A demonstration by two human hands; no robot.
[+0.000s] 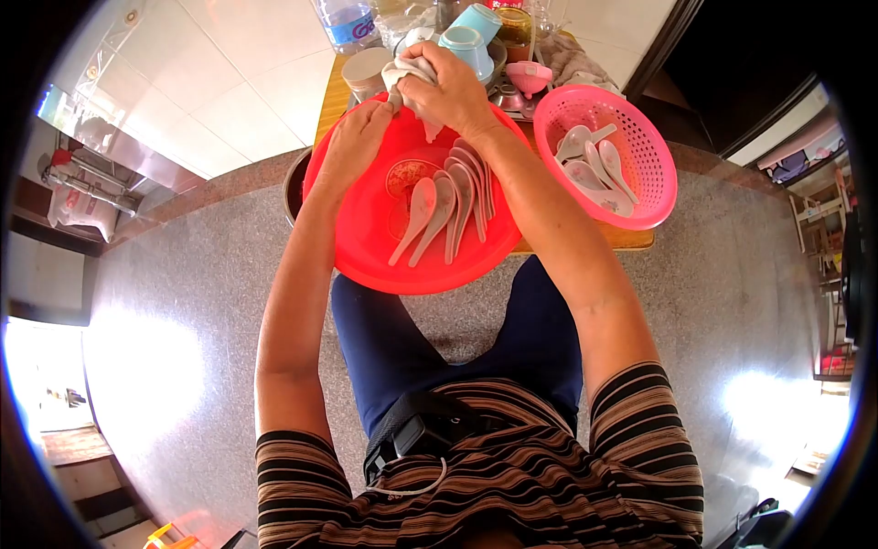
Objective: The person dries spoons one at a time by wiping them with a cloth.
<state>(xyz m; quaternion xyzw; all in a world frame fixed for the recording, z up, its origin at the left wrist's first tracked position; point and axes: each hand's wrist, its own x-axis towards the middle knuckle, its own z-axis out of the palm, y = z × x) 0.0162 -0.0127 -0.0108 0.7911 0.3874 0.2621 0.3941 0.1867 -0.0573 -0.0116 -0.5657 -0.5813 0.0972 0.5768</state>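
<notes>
Above the far rim of a red basin (366,247), my right hand (448,91) is closed around a crumpled white cloth (412,71), part of which hangs down into the basin. My left hand (357,137) is at the basin's far left rim, its fingertips pinched together against the cloth's lower end. A small pale piece shows there, too little to name. Several white soup spoons (422,210) lie fanned in an overlapping row inside the basin, right of its middle. Under my right forearm's far side, a pink colander (660,174) holds several more soup spoons (611,165).
On the wooden table (631,240) behind the basin stand light blue cups (465,48), a pink funnel-like piece (528,79), a lidded white tub (367,69) and a large plastic bottle (347,23). A metal pot rim (293,188) shows left of the basin.
</notes>
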